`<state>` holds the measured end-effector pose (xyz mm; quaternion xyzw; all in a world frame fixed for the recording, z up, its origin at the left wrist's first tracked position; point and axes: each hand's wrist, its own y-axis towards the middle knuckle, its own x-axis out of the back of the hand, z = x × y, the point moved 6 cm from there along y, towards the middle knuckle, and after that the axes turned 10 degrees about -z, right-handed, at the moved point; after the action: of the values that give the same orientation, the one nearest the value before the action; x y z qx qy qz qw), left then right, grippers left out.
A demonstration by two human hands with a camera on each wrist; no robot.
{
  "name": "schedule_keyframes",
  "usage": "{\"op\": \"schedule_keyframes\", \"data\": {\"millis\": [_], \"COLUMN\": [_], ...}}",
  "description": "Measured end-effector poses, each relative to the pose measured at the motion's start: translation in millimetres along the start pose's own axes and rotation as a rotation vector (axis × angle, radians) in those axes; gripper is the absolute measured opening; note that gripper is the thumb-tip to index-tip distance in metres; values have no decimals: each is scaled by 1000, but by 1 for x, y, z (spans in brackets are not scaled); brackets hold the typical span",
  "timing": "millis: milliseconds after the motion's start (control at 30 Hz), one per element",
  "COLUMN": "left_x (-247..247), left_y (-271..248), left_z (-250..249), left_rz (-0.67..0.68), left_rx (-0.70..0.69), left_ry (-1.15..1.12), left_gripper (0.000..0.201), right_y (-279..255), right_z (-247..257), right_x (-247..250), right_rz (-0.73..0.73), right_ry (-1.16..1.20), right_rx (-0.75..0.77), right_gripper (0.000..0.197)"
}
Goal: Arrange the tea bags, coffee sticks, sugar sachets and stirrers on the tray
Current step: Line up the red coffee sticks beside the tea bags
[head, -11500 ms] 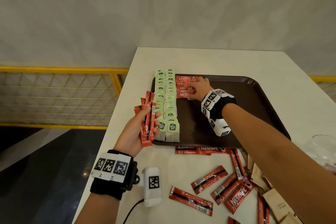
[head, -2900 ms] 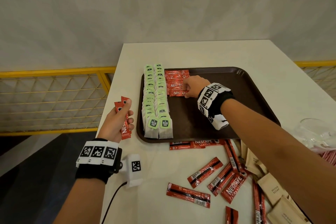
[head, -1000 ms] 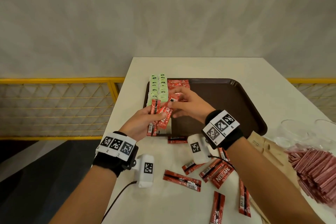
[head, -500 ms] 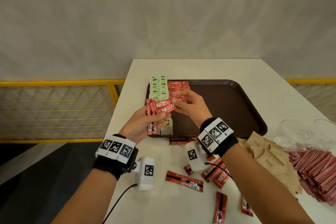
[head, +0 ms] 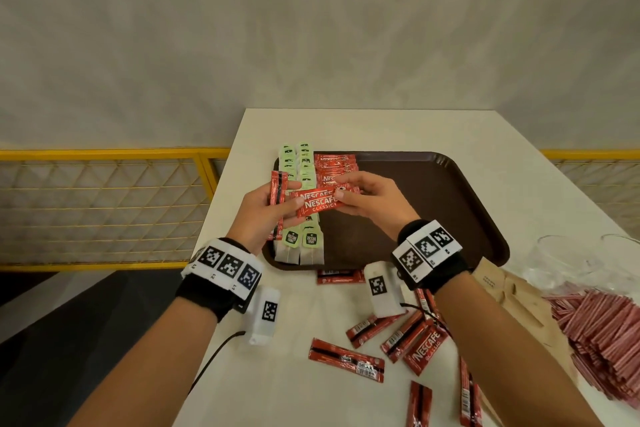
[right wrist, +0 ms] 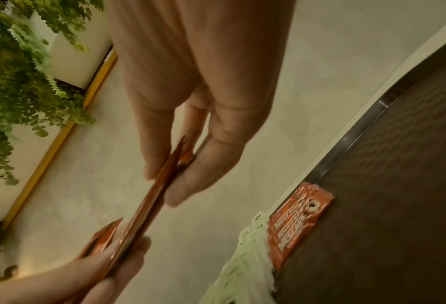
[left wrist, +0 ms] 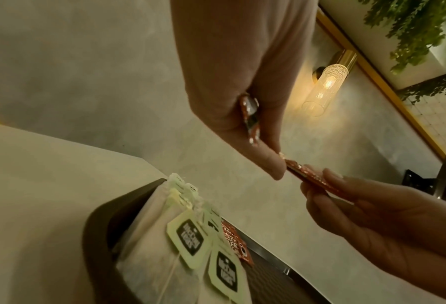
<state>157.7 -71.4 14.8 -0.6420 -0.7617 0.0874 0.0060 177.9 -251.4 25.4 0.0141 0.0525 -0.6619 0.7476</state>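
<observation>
Over the tray (head: pixel 464 184), both hands pinch a crosswise coffee stick (head: pixel 317 206).

My left hand (head: pixel 260 215) covers much of the upright coffee sticks (head: pixel 278 189) it grips, so I cannot count them. The stirrers (head: pixel 602 336) run off the head view's right edge.

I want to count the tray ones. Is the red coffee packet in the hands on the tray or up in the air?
In the air. Both hands, left hand and right hand, pinch the coffee stick above the tray.
</observation>
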Motion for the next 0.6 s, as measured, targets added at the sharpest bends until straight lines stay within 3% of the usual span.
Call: {"op": "schedule_keyframes", "data": {"millis": [167, 433, 600], "left_x": [-6, -20, 1], "left_y": [18, 41, 59], "left_z": [-2, -5, -11], "left_rz": [60, 100, -30], "left_rx": [-3, -20, -17], "left_ry": [113, 224, 245], "left_gripper": [19, 20, 22], "right_y": [13, 43, 69], "right_z": [2, 4, -9], "right_x": [18, 32, 60], "right_rz": [77, 38, -85], "right_ry": [-197, -274, -281], "right_rx": [-49, 5, -30], "right_gripper": [31, 32, 27]}}
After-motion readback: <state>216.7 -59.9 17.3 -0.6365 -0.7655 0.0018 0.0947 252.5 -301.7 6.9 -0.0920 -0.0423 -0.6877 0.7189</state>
